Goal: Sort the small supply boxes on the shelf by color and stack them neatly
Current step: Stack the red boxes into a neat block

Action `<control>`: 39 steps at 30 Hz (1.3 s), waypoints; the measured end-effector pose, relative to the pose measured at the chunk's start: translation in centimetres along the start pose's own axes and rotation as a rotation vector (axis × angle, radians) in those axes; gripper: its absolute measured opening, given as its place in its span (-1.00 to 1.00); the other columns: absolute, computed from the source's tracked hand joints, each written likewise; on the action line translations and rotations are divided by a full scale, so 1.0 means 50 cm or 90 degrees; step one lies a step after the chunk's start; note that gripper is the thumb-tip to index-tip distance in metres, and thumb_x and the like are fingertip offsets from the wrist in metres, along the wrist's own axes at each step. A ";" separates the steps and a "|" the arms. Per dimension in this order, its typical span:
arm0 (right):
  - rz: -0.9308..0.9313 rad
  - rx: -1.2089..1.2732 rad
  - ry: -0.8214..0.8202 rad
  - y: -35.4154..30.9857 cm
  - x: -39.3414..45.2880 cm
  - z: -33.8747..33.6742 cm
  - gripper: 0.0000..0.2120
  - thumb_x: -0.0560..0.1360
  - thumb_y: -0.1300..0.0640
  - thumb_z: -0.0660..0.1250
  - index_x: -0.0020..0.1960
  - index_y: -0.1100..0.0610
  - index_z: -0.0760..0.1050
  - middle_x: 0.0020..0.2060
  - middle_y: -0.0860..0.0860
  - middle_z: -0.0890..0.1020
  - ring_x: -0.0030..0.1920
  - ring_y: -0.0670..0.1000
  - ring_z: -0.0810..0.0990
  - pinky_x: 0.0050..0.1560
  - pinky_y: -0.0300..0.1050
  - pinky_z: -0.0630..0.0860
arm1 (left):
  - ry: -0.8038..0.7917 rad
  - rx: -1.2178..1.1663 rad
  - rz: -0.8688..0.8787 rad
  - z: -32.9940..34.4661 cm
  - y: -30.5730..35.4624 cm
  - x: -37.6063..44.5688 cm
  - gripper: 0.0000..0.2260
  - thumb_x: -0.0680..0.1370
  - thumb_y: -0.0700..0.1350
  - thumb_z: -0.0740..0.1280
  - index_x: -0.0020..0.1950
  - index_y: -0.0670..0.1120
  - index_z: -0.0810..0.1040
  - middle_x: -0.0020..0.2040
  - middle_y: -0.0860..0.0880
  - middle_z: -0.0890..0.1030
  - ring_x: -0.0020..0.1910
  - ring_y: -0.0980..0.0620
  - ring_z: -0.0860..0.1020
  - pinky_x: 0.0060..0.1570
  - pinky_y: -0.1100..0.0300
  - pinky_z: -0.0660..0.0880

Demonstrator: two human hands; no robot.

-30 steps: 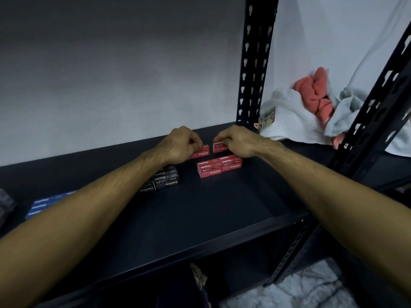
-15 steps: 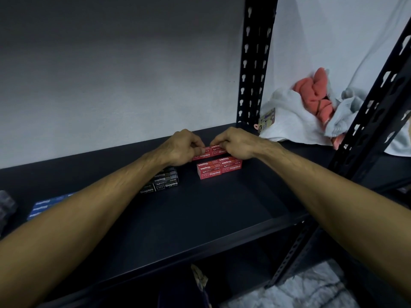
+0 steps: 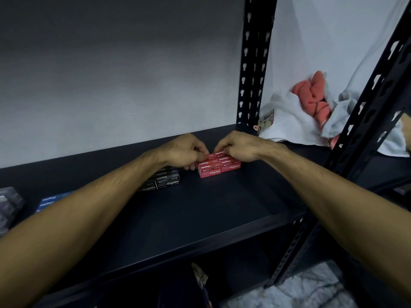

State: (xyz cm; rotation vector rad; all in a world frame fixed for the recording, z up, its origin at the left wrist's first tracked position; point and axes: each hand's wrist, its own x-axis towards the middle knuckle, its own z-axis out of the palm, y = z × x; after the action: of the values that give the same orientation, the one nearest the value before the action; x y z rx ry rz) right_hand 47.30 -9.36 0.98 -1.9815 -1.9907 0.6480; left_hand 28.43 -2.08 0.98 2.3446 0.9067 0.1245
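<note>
A stack of red staple boxes (image 3: 219,167) sits on the dark shelf (image 3: 200,210), near its back. My left hand (image 3: 184,151) pinches a red box at the stack's upper left. My right hand (image 3: 239,146) pinches another red box at the upper right. Both top boxes lie on the lower red ones, side by side. A stack of black staple boxes (image 3: 165,181) stands just left of the red ones, partly behind my left forearm. Blue boxes (image 3: 50,200) lie at the far left, mostly hidden by my arm.
A black perforated upright (image 3: 254,63) rises behind the red stack. Another upright (image 3: 364,121) slants at the right. White and pink cloths (image 3: 311,110) lie heaped on the neighbouring shelf. A grey packet (image 3: 9,203) sits at the far left edge.
Both hands brought their red boxes together and lowered them onto the red stack. The two boxes were apart a second ago; they touch the stack now.
</note>
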 end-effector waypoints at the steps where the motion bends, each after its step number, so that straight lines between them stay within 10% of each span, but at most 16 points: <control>1: 0.001 0.002 -0.004 -0.001 -0.002 0.000 -0.64 0.59 0.24 0.15 0.18 -0.06 0.62 0.00 -0.14 0.63 0.04 -0.13 0.57 0.12 -0.12 0.49 | -0.005 -0.002 -0.001 0.000 0.001 -0.001 -0.82 0.60 -0.19 0.29 0.13 -0.10 0.64 -0.15 -0.03 0.68 -0.29 0.10 0.61 -0.29 0.21 0.58; 14: 0.018 -0.015 -0.036 -0.014 -0.014 -0.004 -0.66 0.58 0.24 0.15 0.14 -0.05 0.62 0.04 -0.10 0.63 0.06 -0.10 0.56 0.20 -0.01 0.50 | -0.033 -0.010 -0.009 -0.001 0.004 -0.011 -0.73 0.62 -0.28 0.16 0.14 -0.14 0.64 -0.04 -0.16 0.70 -0.28 0.08 0.61 -0.31 0.23 0.57; 21: 0.034 -0.034 -0.075 -0.022 -0.031 -0.020 -0.54 0.48 0.01 0.30 0.38 -0.06 0.45 0.28 -0.09 0.53 0.24 -0.05 0.49 0.34 0.01 0.38 | -0.032 -0.044 -0.012 -0.007 0.007 -0.023 -0.76 0.58 0.00 0.36 0.19 -0.08 0.60 -0.01 -0.11 0.69 -0.23 0.05 0.65 -0.20 0.14 0.63; 26: 0.045 -0.132 -0.106 -0.030 -0.039 -0.020 -0.41 0.34 -0.02 0.50 0.34 -0.07 0.44 0.03 -0.12 0.59 0.02 -0.07 0.56 0.13 -0.08 0.49 | -0.035 0.069 -0.008 0.008 0.025 -0.030 -0.47 0.41 0.16 0.51 0.30 0.00 0.52 -0.05 0.05 0.64 -0.19 0.08 0.64 -0.22 0.18 0.59; 39: 0.029 -0.138 -0.069 -0.026 -0.037 -0.010 -0.55 0.41 0.09 0.51 0.28 -0.05 0.52 -0.04 -0.12 0.59 0.00 -0.05 0.54 0.04 -0.11 0.46 | 0.054 0.170 0.004 0.038 0.021 -0.016 -0.61 0.39 0.11 0.53 0.15 -0.01 0.61 -0.05 0.07 0.63 -0.12 0.14 0.58 -0.15 0.24 0.46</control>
State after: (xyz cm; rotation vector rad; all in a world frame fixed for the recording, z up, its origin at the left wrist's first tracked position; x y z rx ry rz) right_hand 46.47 -11.11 2.26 -2.1630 -2.1676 0.5828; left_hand 28.97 -4.17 0.15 2.6050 1.0109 0.1121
